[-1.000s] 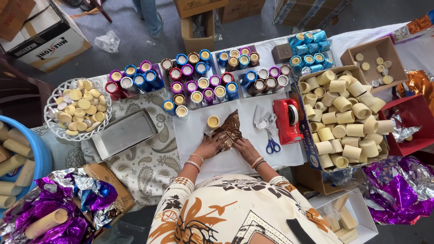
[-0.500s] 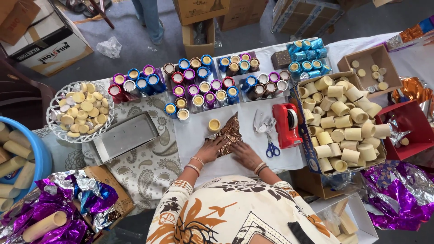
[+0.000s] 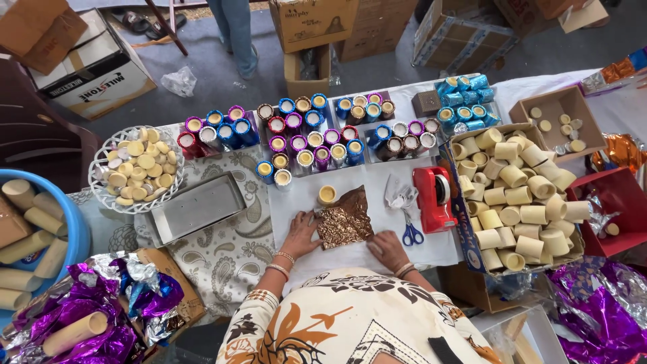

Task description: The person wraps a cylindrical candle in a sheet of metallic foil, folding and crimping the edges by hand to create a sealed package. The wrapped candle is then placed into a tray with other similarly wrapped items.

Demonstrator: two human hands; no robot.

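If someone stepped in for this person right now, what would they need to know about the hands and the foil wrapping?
Left hand: flat, open, pressing the left edge of the bronze foil sheet.
Right hand: open, fingers at the sheet's lower right corner.
The foil lies flat on the white paper; one bare cup stands just above it, untouched.
Done: rows of wrapped cups stand behind.
Left: the box of bare cups on the right is full. Scissors and red tape dispenser lie beside the right hand.

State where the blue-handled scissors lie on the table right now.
In the head view, the blue-handled scissors lie on the white sheet, just right of the brown foil square, beside the red tape dispenser and above the right hand.
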